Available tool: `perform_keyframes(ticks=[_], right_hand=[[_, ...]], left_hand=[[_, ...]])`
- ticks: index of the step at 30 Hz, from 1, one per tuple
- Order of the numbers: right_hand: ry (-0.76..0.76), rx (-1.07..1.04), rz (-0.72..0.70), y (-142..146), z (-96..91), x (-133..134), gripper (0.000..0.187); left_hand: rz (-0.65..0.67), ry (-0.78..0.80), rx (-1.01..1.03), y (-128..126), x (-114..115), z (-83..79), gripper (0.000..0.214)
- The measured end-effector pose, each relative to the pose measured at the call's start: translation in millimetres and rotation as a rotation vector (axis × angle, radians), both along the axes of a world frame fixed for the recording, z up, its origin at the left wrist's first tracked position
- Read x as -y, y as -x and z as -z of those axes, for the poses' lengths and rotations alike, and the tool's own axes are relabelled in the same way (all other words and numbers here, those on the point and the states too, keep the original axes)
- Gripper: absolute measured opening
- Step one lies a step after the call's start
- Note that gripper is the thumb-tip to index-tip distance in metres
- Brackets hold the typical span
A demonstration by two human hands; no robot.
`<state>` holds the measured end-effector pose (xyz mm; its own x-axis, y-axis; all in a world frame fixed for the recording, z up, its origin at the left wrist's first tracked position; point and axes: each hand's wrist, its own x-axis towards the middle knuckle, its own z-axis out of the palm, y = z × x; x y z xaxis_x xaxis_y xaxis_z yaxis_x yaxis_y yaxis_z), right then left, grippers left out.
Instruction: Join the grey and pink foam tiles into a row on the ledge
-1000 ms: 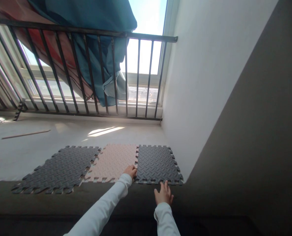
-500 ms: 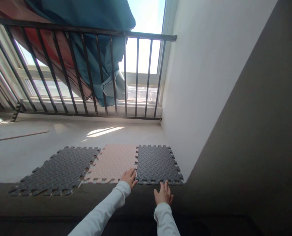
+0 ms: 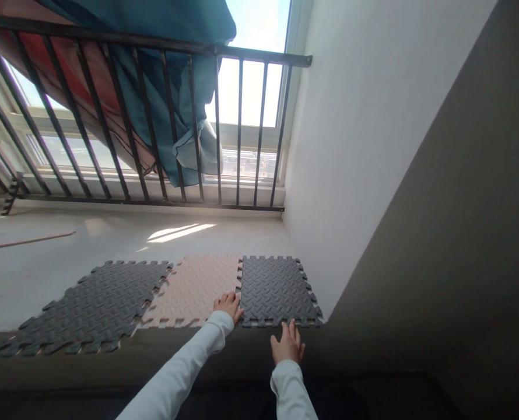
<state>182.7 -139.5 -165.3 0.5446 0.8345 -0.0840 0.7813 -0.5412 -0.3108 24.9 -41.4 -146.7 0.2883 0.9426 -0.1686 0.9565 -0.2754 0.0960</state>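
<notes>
Three textured foam mat tiles with jigsaw edges lie in a row on the pale sill. On the left is a dark grey tile [image 3: 93, 300] whose near corner juts past the sill's edge. A pink tile [image 3: 198, 286] sits in the middle, and another dark grey tile [image 3: 274, 289] is at the right by the wall. My left hand [image 3: 228, 306] rests on the pink tile's near right corner, by the seam, with fingers spread. At the right tile's front edge is my right hand [image 3: 288, 343], fingers apart, its tips at the teeth.
A black metal railing [image 3: 154, 44] runs before the window, with blue and red cloth [image 3: 150, 105] hanging behind its bars. A thin stick [image 3: 27, 241] lies on the sill [image 3: 111, 233] at left. The white wall [image 3: 351, 134] rises at right.
The view has shifted slightly, so the railing and tiles appear a little further left. Both hands stay at nearly the same places on the tiles.
</notes>
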Motion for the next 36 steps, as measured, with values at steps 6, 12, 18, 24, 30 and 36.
perform_keyframes(ticks=[6, 12, 18, 24, 30, 36], right_hand=[[-0.003, 0.020, 0.003, 3, -6.8, -2, 0.049], [-0.042, 0.031, -0.026, 6, -3.9, -5, 0.049], [-0.039, 0.033, -0.031, 6, -2.9, -7, 0.051], [-0.017, 0.055, -0.050, 4, -6.1, -9, 0.052], [-0.003, 0.078, -0.061, 5, -5.7, -11, 0.052], [-0.025, 0.082, -0.054, 7, -4.2, -14, 0.051]], left_hand=[[0.001, 0.014, -0.002, -1, -1, -0.2, 0.050], [-0.018, 0.029, 0.033, 1, -16, -2.9, 0.043], [-0.076, 0.068, 0.024, 3, -38, 6.4, 0.055], [-0.091, 0.090, 0.032, 2, -38, 12.7, 0.057], [-0.092, 0.091, 0.015, 1, -37, 12.4, 0.054], [-0.024, 0.039, -0.014, -1, -55, -2.4, 0.047]])
